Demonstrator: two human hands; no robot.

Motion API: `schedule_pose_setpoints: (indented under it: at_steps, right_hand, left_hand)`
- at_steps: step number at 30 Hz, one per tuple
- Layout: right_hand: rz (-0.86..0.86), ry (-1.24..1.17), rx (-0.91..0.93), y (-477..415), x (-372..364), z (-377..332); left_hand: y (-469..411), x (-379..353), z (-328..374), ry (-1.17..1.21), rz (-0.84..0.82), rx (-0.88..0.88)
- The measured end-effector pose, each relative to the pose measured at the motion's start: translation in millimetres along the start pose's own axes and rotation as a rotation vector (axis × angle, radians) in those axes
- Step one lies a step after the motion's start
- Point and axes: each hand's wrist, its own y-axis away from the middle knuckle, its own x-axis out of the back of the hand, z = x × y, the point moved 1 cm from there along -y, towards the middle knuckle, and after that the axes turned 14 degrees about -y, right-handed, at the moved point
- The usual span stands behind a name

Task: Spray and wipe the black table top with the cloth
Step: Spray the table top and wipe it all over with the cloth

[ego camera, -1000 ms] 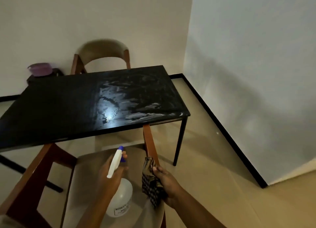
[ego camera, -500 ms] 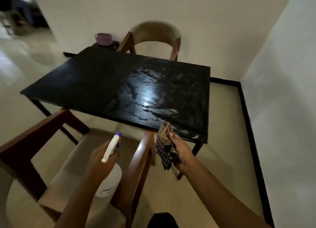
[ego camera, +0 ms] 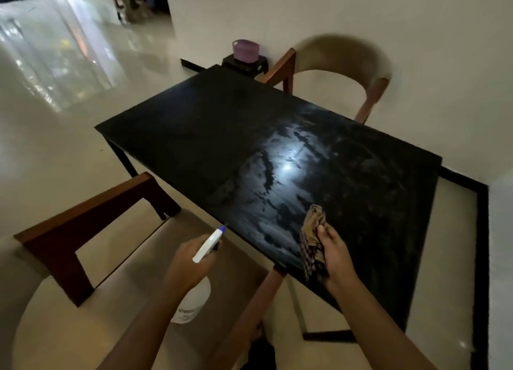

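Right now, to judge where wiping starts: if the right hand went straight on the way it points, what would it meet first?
Probably the wet, streaked black table top, cloth first; the right hand grips the cloth over the near edge, but its height is unclear.

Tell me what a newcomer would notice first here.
The black table top fills the middle, its right half streaked with pale smears around a bright glare. At its near edge, the right hand grips a checked cloth, while the left hand holds a white spray bottle above a chair seat.
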Motion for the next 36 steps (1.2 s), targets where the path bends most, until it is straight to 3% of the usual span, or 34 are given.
schedule_pose_setpoints:
  at_steps: [4, 8, 11, 14, 17, 20, 24, 27, 32, 36]
  right_hand:
    - [-0.050, 0.161, 0.096, -45.0, -18.0, -29.0]
    - [-0.208, 0.528, 0.305, -90.7, -73.6, -30.7]
    - [-0.479, 0.835, 0.489, -120.6, -130.5, 1.9]
    - [-0.900, 1.180, 0.747, -145.2, -196.0, 57.9]
    - [-1.172, 1.490, 0.835, -158.9, -246.1, 110.5]
    - [-1.080, 1.520, 0.826, -200.5, -292.0, 123.7]
    - [-0.720, 1.594, 0.759, -269.6, -316.5, 115.3]
    - [-0.667, 1.606, 0.761, -278.7, -323.2, 128.3]
    - [-1.214, 1.531, 0.780, -223.9, -326.9, 178.1]
    - [-1.445, 1.516, 0.765, -231.2, -324.7, 187.4]
  left_hand:
    - [-15.3, -11.4, 13.3, 0.013, 0.127, 0.143]
    - [-28.2, -4.7, 5.8, 0.058, 0.210, 0.260]
    - [-42.6, -1.3, -18.6, 0.167, 0.305, 0.291]
    - [-66.5, 10.5, -37.7, 0.184, 0.371, 0.310]
    - [-82.3, 25.3, -53.0, 0.220, 0.432, 0.364]
    - [-99.6, 30.8, -80.2, 0.287, 0.500, 0.440]
    - [-113.5, 25.5, -110.6, 0.404, 0.539, 0.563]
    - [-121.0, 23.2, -120.2, 0.437, 0.536, 0.649]
    - [-131.7, 17.1, -123.5, 0.459, 0.553, 0.796]
    - [-138.9, 12.3, -125.9, 0.482, 0.582, 0.911]
